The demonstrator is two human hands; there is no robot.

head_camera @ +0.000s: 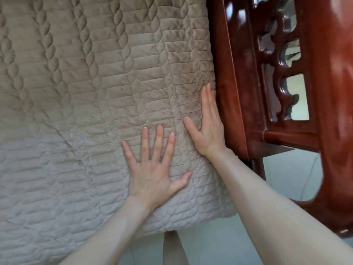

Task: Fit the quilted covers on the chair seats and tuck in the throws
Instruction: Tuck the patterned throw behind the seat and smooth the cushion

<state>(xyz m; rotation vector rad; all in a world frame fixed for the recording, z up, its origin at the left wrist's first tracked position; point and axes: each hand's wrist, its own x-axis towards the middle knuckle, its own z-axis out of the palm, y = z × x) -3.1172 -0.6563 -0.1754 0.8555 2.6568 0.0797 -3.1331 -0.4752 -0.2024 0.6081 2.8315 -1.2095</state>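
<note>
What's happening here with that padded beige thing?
A person is fitting a beige quilted cover over a seat. The left hand lies flat, fingers spread, on the cover near its front edge. The right hand, fingers straight, presses the cover's side edge beside the red wooden chair frame.

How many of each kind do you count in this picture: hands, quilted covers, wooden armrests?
Hands: 2 (left hand, right hand, both flat on the cover)
Cover: 1
Armrest: 1
Total: 4
</note>
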